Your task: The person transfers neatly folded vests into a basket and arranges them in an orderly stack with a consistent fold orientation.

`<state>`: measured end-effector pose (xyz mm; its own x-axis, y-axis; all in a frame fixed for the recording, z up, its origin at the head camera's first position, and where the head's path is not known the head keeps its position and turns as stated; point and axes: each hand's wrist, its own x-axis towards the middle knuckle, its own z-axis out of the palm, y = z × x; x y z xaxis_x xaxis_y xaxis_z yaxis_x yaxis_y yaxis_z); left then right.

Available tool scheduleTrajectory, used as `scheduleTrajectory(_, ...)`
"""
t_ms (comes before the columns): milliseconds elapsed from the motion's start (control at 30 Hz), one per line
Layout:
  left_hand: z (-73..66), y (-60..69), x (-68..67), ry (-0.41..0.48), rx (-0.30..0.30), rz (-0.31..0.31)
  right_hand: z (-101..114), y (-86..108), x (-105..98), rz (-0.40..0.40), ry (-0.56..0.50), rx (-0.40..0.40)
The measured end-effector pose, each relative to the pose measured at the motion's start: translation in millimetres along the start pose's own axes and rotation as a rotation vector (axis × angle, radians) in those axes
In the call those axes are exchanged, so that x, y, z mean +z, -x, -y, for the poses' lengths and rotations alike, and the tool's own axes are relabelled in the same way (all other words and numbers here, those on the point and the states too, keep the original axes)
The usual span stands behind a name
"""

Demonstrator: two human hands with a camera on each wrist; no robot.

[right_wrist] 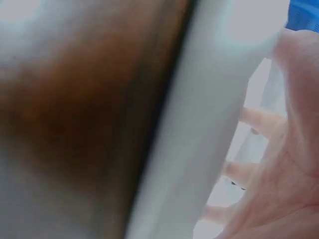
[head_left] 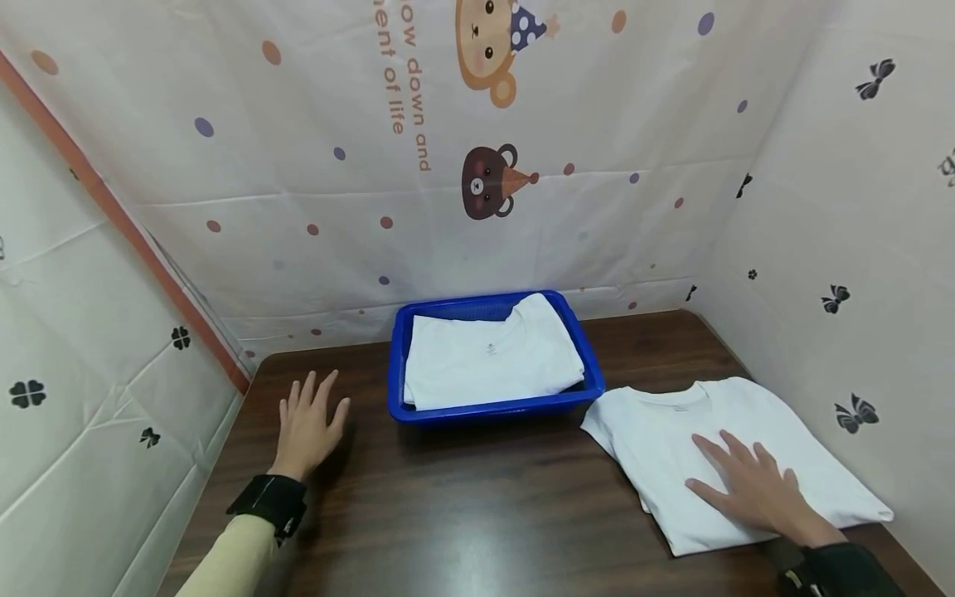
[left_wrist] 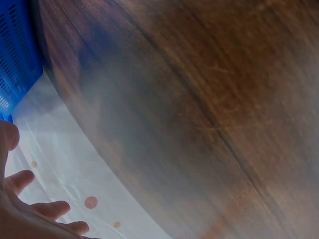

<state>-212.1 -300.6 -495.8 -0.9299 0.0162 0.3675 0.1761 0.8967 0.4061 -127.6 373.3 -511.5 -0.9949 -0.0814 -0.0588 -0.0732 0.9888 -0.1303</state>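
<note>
A white T-shirt (head_left: 671, 439) lies spread on the right side of the brown table, its neckline toward the back. Over its middle is my right hand (head_left: 753, 485), fingers spread; in the right wrist view the fingertips meet the white cloth (right_wrist: 199, 109). My left hand (head_left: 309, 427) is above the table at the left, fingers spread and holding nothing. Between the hands, farther back, a blue plastic basket (head_left: 485, 412) holds a folded white T-shirt (head_left: 488, 361) with a small mark near its neck. The left wrist view shows the basket's slotted side (left_wrist: 17, 55).
The dark wood table (head_left: 477, 497) reaches a printed cloth wall (head_left: 336, 257) at the back. More cloth hangs close along the left side (head_left: 97, 356) and right side (head_left: 821, 207). The basket stands near the table's back edge.
</note>
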Motion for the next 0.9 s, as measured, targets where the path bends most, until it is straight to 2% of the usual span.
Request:
scheduleTrajectory(100,-0.3,2.9,-0.6,-0.010,0.006,-0.001,-3,-5.3,-10,-0.013,-0.045,-0.020)
scheduleTrajectory(233,-2.7,6.9,-1.4,-0.016,0.037,-0.005,-14,-20.8,-30,-0.052,-0.149,0.008)
scheduleTrajectory(400,-7.3,9.7,-2.6,0.016,0.020,0.019,-34,-43.6,-39,-0.222,-0.159,0.013)
scheduleTrajectory(467,-9.1,10.5,-3.6,0.033,0.009,0.020,-44,-49.9,-38,-0.252,-0.133,0.038)
scheduleTrajectory(533,-10.9,10.9,-4.7,0.046,0.014,0.007,-54,-54.4,-37,-0.226,-0.113,0.069)
scheduleTrajectory(633,-13.6,12.6,-7.0,0.077,0.028,0.008,-70,-58.7,-33,-0.110,-0.110,0.101)
scheduleTrajectory(767,-17.4,19.0,-10.6,0.126,0.019,0.046,-79,-60.6,-26,0.034,-0.120,0.145)
scheduleTrajectory(833,-17.5,22.4,-11.9,0.144,0.011,0.055,-79,-61.8,-23,0.065,-0.115,0.172)
scheduleTrajectory(900,-16.7,25.0,-12.8,0.152,0.004,0.051,-79,-63.8,-21,0.063,-0.107,0.184)
